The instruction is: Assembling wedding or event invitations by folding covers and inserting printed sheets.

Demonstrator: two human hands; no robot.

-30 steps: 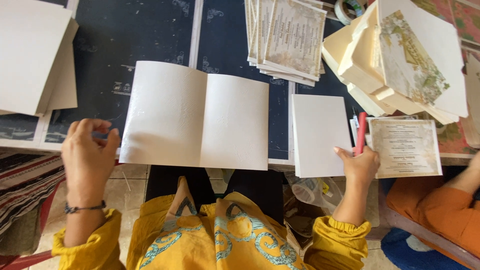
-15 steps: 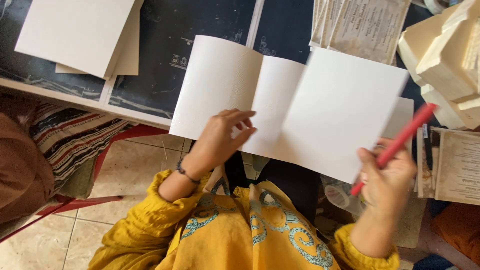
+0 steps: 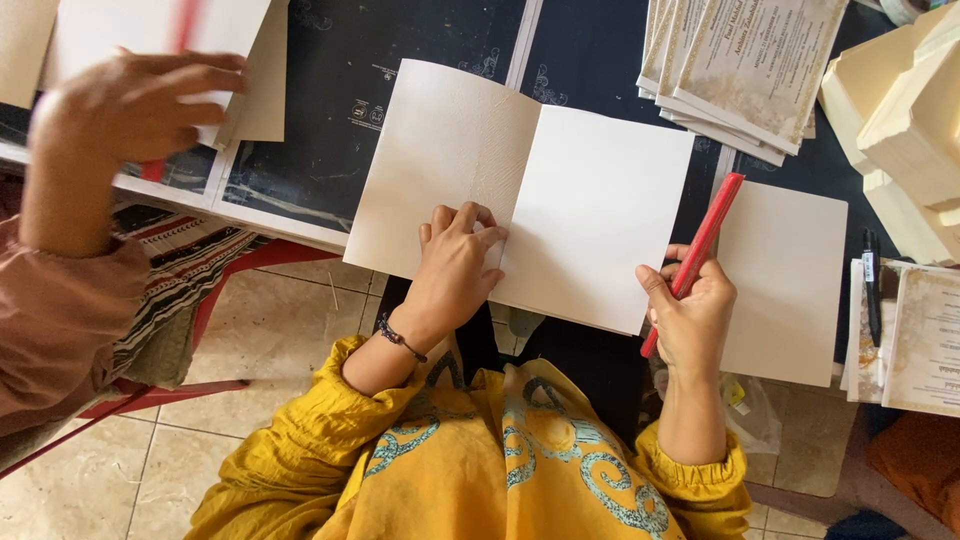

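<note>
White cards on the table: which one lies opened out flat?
The folded card under the left hand, showing a centre crease. The single card beside the right hand has none.

A stack of cream printed cards with ornate borders is seen at one o'clock; another printed card at three o'clock; cream boxes at two o'clock.

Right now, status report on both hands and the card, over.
Left hand pressing the open white card. Right hand gripping red stick. Co-worker's hand at far left, apart.
</note>
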